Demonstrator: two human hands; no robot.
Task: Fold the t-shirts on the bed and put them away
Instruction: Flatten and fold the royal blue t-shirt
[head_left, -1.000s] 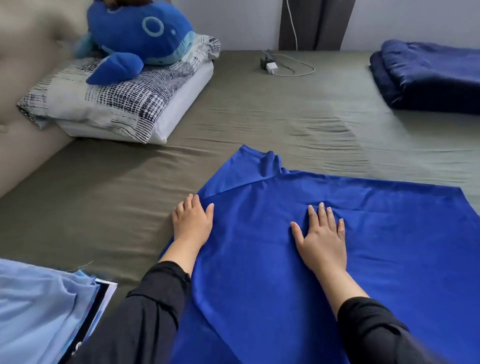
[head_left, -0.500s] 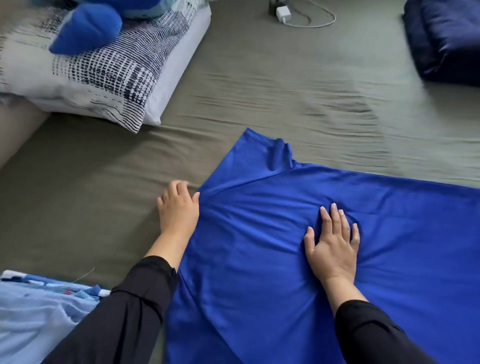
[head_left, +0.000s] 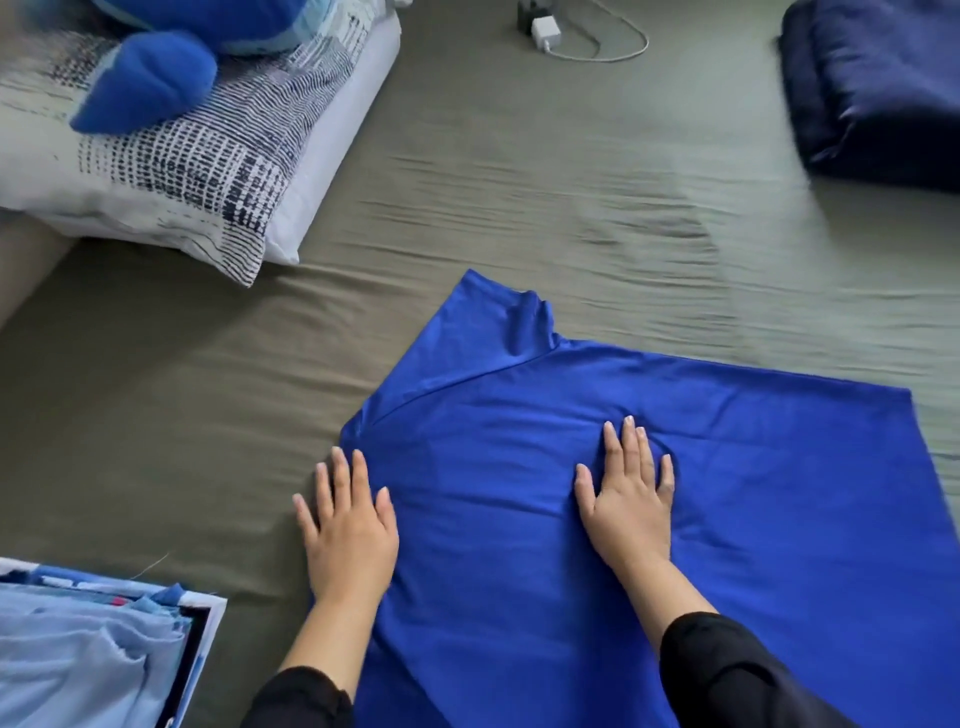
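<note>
Olive-green bed sheet (head_left: 519, 171), rippled with fine creases, fills the view. Far left: patterned pillow (head_left: 182, 171) carrying a blue plush toy (head_left: 150, 78); light-blue garments (head_left: 78, 660) stacked at the near left corner. Left hand (head_left: 348, 530) lies flat, fingers straight, on the shirt's left edge. Royal-blue t-shirt (head_left: 753, 519), smooth and slightly glossy, spreads flat centre-right. Right hand (head_left: 628, 499) presses it, palm down, well apart from the left. White charger (head_left: 545, 31) and cable far back; dark navy folded blanket (head_left: 883, 88) right.

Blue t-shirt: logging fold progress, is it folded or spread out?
Spread out: the blue t-shirt lies flat on the bed, one sleeve sticking out.
</note>
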